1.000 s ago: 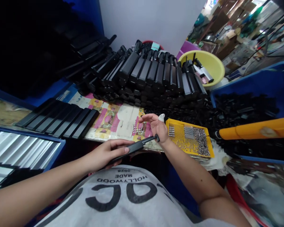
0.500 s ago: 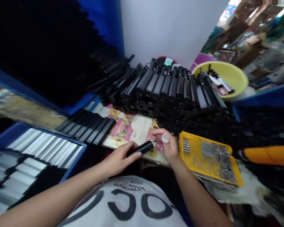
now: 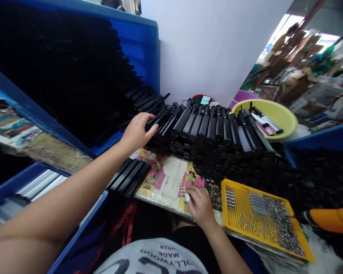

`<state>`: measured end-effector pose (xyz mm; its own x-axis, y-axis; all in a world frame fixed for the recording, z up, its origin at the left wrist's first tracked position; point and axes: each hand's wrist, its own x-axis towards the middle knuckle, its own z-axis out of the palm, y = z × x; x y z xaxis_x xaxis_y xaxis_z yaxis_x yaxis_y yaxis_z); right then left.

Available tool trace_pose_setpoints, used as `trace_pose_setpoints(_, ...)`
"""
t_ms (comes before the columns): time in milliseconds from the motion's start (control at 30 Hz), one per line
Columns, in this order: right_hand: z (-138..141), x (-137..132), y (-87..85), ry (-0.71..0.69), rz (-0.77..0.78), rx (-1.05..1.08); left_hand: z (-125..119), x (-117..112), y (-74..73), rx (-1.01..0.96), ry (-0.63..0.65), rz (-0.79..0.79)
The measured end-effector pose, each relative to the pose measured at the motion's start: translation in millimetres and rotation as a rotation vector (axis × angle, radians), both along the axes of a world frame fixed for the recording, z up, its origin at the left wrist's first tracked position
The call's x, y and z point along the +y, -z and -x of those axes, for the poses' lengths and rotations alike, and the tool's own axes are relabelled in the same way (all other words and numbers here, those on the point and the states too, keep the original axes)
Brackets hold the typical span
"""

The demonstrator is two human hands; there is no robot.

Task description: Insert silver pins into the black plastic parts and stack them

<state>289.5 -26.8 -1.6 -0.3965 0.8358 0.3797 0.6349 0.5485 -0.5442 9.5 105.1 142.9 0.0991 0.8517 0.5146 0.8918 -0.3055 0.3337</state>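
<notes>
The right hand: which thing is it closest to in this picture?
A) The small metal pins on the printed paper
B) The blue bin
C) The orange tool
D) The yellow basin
A. The right hand is on the printed paper, and its white fingertip cover sits right beside the small metal pins.
</notes>
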Motion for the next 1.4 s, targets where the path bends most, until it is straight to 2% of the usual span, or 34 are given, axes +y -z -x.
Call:
trace_pose_setpoints(67, -1.0, 0.3, -1.9, 0.032, -0.003, 0.014, -7.4, 35.0, -13.9, 0.026, -0.081, 0.160)
trace_pose_setpoints(167, -2.2, 0.5, -5.1, 0.077, 0.010, 0.030, -14.7, 69.1, -15.8, 0.008, -0.086, 0.294)
trace_pose_setpoints(267, -3.5, 1.4, -5.3, 0.108, 0.034, 0.035, -12.3, 83.7, -14.1, -0.048, -0.067, 0.320)
trace_pose_setpoints(333, -4.1, 2.4, -4.6, 0.138, 0.041, 0.041, -6.8, 81.0, -16.5, -0.082, -0.078, 0.325)
trace_pose_setpoints(400, -3.6, 4.3, -4.5, 0.166, 0.053, 0.040, -2.3, 61.9, -18.9, -0.120, -0.088, 0.271)
trace_pose_setpoints(433, -2.7, 5.8, -4.8, 0.162, 0.062, 0.029, -1.5, 44.7, -18.3, -0.150, -0.086, 0.213)
trace_pose_setpoints(500, 0.3, 10.5, -6.4, 0.119, 0.082, -0.021, -3.8, -3.7, -10.1, -0.256, -0.050, 0.065)
trace_pose_setpoints(533, 2.5, 13.6, -7.9, 0.090, 0.094, -0.061, -6.8, -32.8, -2.3, -0.316, -0.015, 0.062)
trace_pose_setpoints(600, 7.8, 20.9, -11.6, 0.053, 0.121, -0.155, -15.4, -92.0, 19.5, -0.463, 0.080, 0.231)
trace_pose_setpoints(667, 13.4, 28.5, -15.7, 0.045, 0.157, -0.243, -26.0, -141.2, 44.8, -0.640, 0.141, 0.509)
trace_pose_setpoints(700, 16.0, 31.7, -17.5, 0.044, 0.178, -0.281, -31.5, -159.1, 57.0, -0.783, 0.152, 0.653)
trace_pose_setpoints(767, 19.9, 36.5, -19.9, 0.045, 0.216, -0.339, -41.9, -180.2, 77.7, -1.116, 0.171, 0.931)
trace_pose_setpoints(833, 21.5, 38.5, -20.6, 0.049, 0.238, -0.368, -50.0, -185.9, 91.7, -1.423, 0.185, 1.122)
trace_pose_setpoints(900, 20.9, 37.9, -20.4, 0.057, 0.233, -0.343, -55.2, -184.0, 99.0, -1.638, 0.204, 1.256)
trace_pose_setpoints(967, 19.4, 35.5, -21.2, 0.056, 0.234, -0.230, -58.1, -181.1, 101.5, -1.768, 0.215, 1.360)
trace_pose_setpoints(1033, 19.1, 32.2, -24.4, 0.058, 0.278, -0.006, -60.1, -179.9, 101.0, -1.821, 0.214, 1.414)
trace_pose_setpoints(1133, 24.0, 26.8, -32.7, 0.087, 0.371, 0.395, -63.1, -180.1, 97.1, -1.773, 0.110, 1.304)
trace_pose_setpoints(1200, 30.0, 23.4, -38.8, 0.119, 0.399, 0.564, -65.0, -179.7, 93.7, -1.665, 0.053, 1.199)
trace_pose_setpoints(1300, 38.9, 19.2, -47.0, 0.150, 0.381, 0.645, -66.3, -178.9, 90.4, -1.447, 0.074, 1.082)
trace_pose_setpoints(1400, 43.5, 15.5, -53.8, 0.157, 0.297, 0.599, -66.1, -179.7, 91.8, -1.238, 0.108, 0.973)
